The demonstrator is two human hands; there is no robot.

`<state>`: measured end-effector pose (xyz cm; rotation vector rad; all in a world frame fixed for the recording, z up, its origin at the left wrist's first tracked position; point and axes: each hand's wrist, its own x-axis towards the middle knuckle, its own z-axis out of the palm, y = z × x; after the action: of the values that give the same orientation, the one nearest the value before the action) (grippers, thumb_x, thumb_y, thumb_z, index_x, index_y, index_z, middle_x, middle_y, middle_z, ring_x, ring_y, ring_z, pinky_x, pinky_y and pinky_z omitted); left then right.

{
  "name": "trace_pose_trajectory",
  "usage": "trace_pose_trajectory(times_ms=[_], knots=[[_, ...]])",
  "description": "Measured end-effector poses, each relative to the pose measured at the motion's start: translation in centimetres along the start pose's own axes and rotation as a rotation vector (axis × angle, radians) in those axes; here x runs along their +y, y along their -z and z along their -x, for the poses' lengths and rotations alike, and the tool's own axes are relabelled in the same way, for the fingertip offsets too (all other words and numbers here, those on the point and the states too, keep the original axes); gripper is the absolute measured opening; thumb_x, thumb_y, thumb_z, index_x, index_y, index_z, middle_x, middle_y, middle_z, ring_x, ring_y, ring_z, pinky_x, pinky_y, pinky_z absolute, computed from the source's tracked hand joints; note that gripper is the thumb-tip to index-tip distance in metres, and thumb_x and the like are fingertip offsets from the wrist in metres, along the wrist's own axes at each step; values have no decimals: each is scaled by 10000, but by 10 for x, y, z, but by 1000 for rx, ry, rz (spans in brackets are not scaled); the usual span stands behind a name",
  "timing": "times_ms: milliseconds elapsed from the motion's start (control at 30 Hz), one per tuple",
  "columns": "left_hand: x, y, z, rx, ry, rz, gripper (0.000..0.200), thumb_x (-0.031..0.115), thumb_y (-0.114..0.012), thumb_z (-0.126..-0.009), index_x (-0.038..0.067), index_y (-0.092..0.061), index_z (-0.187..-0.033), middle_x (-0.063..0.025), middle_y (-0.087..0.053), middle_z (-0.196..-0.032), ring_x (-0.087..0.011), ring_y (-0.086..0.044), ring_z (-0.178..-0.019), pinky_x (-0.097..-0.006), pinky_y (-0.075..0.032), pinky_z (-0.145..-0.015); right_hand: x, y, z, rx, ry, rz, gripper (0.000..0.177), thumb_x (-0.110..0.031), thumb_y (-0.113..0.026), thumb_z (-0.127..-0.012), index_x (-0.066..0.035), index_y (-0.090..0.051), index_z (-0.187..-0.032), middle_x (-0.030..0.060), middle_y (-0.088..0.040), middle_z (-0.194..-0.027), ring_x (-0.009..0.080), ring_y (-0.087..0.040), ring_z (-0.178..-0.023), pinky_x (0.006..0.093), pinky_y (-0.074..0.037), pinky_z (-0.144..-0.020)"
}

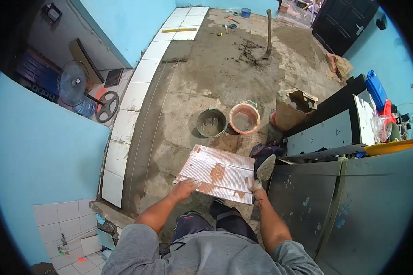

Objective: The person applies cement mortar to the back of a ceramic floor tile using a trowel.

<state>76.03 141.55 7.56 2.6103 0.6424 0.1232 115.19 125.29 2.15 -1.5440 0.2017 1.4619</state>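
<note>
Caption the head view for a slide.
Left hand and right hand hold a striped cardboard carton; beyond it stand a dark bucket and an orange bucket.

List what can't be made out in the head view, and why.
All in the head view:
Underside of the flat carton: faces away from the camera.
Fingers of the left hand and right hand beneath it: hidden by the carton.
Lower end of the wooden handle: sunk behind the grey heap.
Top of the black door: cut off by the upper edge.

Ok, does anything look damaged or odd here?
The brown container right of the orange bucket looks ragged around its open top, as if torn. A curved wooden handle stands upright in the grey heap, unheld.
</note>
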Motion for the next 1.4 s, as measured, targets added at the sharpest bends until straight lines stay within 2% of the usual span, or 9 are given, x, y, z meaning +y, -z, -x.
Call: trace_pose_trajectory(times_ms=[267, 367, 533, 633, 900, 1067, 1133, 1267, 1400], knots=[[26, -48, 1, -277, 9, -256, 404, 191, -524, -902, 126, -560, -1298, -54, -588, -1200, -233, -524, -1186, -378, -432, -946, 40, 16, -18, 365, 108, 831, 690, -240, -885, -697, 72, -608, -1247, 249, -659, -1247, 340, -683, -1081, 405, -528, -915], [20, -87, 7, -205, 7, -298, 395, 213, -516, -911, 152, -556, -1298, -60, -579, -1187, -233, -521, -1182, -402, -420, -937, 49, -1, -13, 541, 35, 947, 696, -227, -883, -696, 68, -604, -1261, 250, -666, -1232, 339, -675, -1103, 400, -517, -939], [-7, -146, 17, -275, 16, -329, 417, 246, -537, -918, 198, -525, -1332, -55, -541, -1225, -247, -493, -1203, -439, -407, -948, 180, 81, -107, 456, 56, 561, 565, -44, -812, -745, 34, -599, -1262, 144, -689, -1173, 234, -649, -1035, 358, -499, -906], [-13, -174, 27, -325, 22, -404, 397, 254, -546, -930, 207, -517, -1324, -45, -527, -1214, -241, -468, -1217, -438, -405, -959, 110, 22, -27, 423, 83, 436, 492, -2, -790, -765, 35, -609, -1221, 146, -689, -1189, 214, -645, -1024, 346, -495, -906], [-10, -179, 24, -306, 50, -379, 338, 226, -536, -929, 193, -549, -1264, -51, -532, -1206, -242, -462, -1209, -443, -418, -959, 140, 99, 64, 534, 141, 352, 547, 45, -746, -795, 53, -551, -1305, 122, -698, -1193, 212, -655, -1026, 324, -513, -896], [37, -169, 55, -319, 458, -166, 385, 225, -612, -901, 147, -564, -1275, -128, -542, -1306, -315, -554, -1203, -484, -466, -968, 189, 144, 147, 715, 47, 353, 464, 73, -672, -837, 53, -544, -1283, 135, -703, -1163, 205, -661, -1008, 336, -535, -849], [62, -143, 82, -324, 659, 100, 465, 251, -673, -866, 118, -563, -1298, -185, -548, -1333, -377, -582, -1193, -497, -485, -975, 256, 224, 134, 693, 10, 356, 400, 43, -658, -843, 33, -585, -1237, 145, -714, -1060, 211, -673, -905, 358, -542, -772], [84, -131, 189, -128, 721, 502, 543, 313, -732, -825, 83, -592, -1297, -236, -655, -1213, -400, -600, -1176, -474, -488, -994, 265, 174, 238, 761, -163, 674, 361, -28, -696, -808, 28, -624, -1158, 134, -701, -944, 246, -655, -792, 416, -534, -712], [93, -114, 366, -26, 810, 433, 535, 342, -715, -838, 73, -602, -1286, -214, -667, -1207, -398, -624, -1133, -481, -496, -977, 327, 171, 270, 723, -93, 694, 408, -126, -627, -856, 36, -581, -1228, 228, -658, -1137, 349, -669, -984, 488, -518, -776]])
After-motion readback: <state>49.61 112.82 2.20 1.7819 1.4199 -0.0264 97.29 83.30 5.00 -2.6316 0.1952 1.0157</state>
